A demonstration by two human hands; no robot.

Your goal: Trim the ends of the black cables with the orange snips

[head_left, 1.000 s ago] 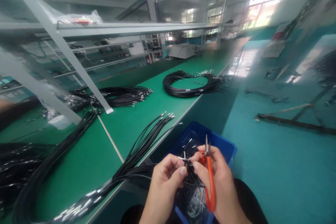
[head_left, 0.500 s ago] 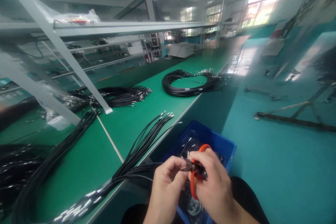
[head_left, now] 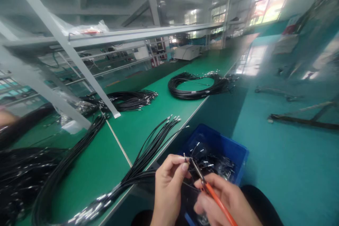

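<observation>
My left hand (head_left: 172,183) is closed, thumb and forefinger pinching the end of a thin black cable (head_left: 186,159) whose pale tip sticks up. In my right hand (head_left: 225,197) are pliers (head_left: 214,195) with orange handles and dark metal jaws. They are turned edge-on, with the jaw tips close to the pinched cable end. Whether the tips touch it I cannot tell. Below both hands stands a blue bin (head_left: 233,141) holding clear plastic bags and small dark and shiny pieces. A bundle of black cables (head_left: 148,152) runs along the bench edge to the left.
The green bench (head_left: 148,120) carries a coiled cable bundle (head_left: 190,95) and another cable pile (head_left: 135,99). A slanted white shelf post (head_left: 84,70) rises from it. At the far left, part of another person's arm (head_left: 7,118) shows. A wheeled stand (head_left: 299,120) is on the floor.
My right hand has swung the pliers from lying across my left fingers to edge-on, handles toward me. My left hand still pinches the cable. The view has shifted slightly.
</observation>
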